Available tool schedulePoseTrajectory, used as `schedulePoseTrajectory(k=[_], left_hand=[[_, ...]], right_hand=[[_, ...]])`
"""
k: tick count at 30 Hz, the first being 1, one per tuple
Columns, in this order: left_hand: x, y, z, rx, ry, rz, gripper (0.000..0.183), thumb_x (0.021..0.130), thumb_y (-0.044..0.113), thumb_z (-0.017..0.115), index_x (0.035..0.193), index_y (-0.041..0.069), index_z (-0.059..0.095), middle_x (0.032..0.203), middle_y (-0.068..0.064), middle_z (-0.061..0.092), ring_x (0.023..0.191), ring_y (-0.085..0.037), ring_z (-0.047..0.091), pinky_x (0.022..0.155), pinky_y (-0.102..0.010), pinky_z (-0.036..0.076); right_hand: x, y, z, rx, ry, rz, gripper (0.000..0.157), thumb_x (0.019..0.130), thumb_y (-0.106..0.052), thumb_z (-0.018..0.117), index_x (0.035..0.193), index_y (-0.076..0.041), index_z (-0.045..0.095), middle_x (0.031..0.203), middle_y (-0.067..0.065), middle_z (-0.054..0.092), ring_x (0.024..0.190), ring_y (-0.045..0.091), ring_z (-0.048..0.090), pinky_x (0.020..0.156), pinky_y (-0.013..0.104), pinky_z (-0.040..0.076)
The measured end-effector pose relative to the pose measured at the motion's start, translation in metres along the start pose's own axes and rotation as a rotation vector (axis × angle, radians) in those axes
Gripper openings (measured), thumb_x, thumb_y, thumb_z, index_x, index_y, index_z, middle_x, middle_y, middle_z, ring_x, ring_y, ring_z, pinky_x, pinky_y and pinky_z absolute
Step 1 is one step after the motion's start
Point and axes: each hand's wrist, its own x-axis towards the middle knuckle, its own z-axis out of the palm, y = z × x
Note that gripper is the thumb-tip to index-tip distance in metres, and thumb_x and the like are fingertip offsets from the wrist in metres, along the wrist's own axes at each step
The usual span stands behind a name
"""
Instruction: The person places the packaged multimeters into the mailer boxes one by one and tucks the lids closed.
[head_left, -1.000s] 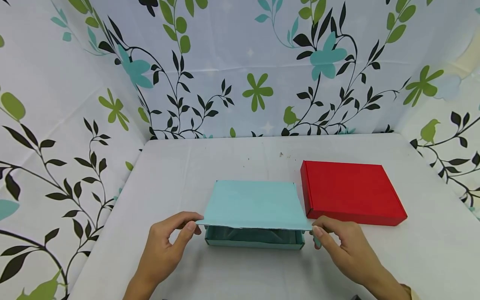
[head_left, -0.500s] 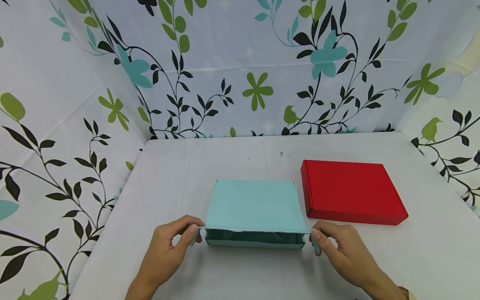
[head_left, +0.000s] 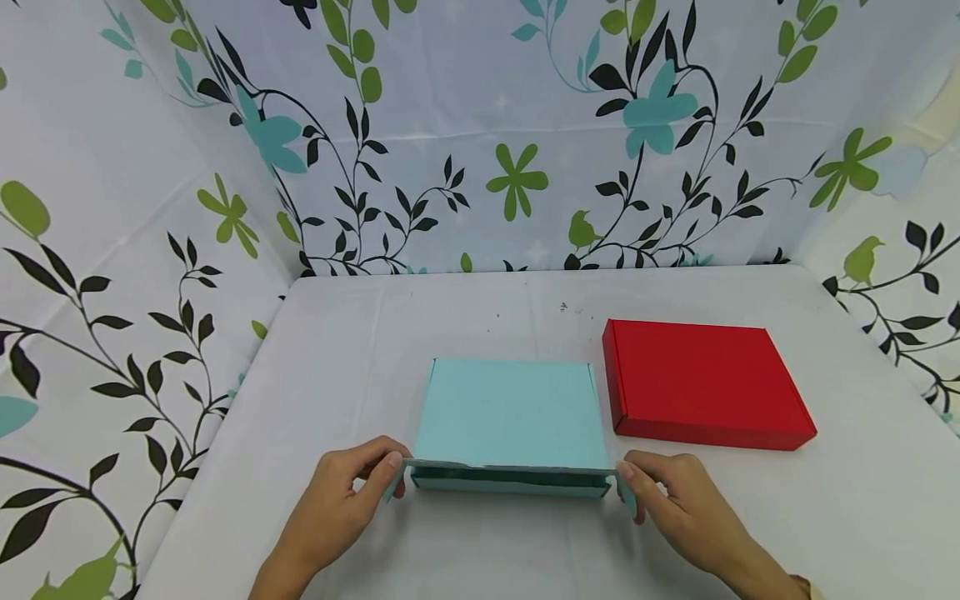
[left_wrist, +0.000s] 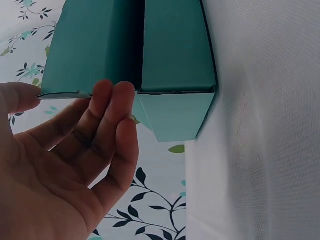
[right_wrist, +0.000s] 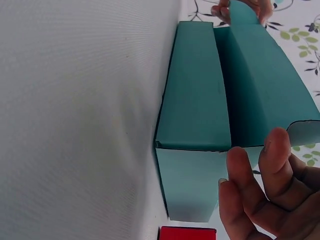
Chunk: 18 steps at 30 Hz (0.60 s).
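Note:
A light teal cardboard box [head_left: 513, 412] sits on the white table with its lid nearly down. A narrow dark gap runs along the front, between the lid's front flap [left_wrist: 80, 55] and the box's front wall [right_wrist: 195, 90]. At the flap's left end, my left hand [head_left: 341, 500] pinches the side tab between thumb and fingers. My right hand [head_left: 686, 508] pinches the tab [head_left: 627, 495] at the right end. In the right wrist view, fingertips of the right hand lie close to the box's corner. What is inside the box is hidden.
A closed red box [head_left: 705, 383] lies on the white table [head_left: 360, 333], behind and right of the teal box, near its right side. A leaf-patterned curtain [head_left: 450, 125] surrounds the table at the back and sides.
The teal lid has come down toward the box and its front gap has narrowed. Both hands moved slightly down and toward the person with it. The red box stayed put.

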Motion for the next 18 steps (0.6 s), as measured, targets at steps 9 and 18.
schedulePoseTrajectory(k=[9,18], left_hand=[[0.000,-0.001,0.000,-0.021,-0.072,-0.106,0.025,0.111,0.029,0.054,0.096,0.016,0.070,0.072,0.005,0.067,0.069,-0.018,0.067,0.058,-0.030,0.048],[0.001,-0.003,-0.001,0.007,-0.148,-0.164,0.030,0.111,0.033,0.052,0.092,0.015,0.067,0.071,0.006,0.066,0.055,-0.008,0.046,0.050,-0.027,0.041]], right_hand=[[0.000,0.005,0.000,0.022,-0.084,0.063,0.038,0.109,-0.015,0.051,0.073,-0.023,0.057,0.059,-0.021,0.052,0.062,0.007,0.056,0.055,0.026,0.045],[0.001,0.011,-0.001,0.049,-0.178,0.115,0.041,0.111,-0.019,0.048,0.072,-0.021,0.058,0.059,-0.017,0.054,0.060,0.008,0.056,0.055,0.027,0.045]])
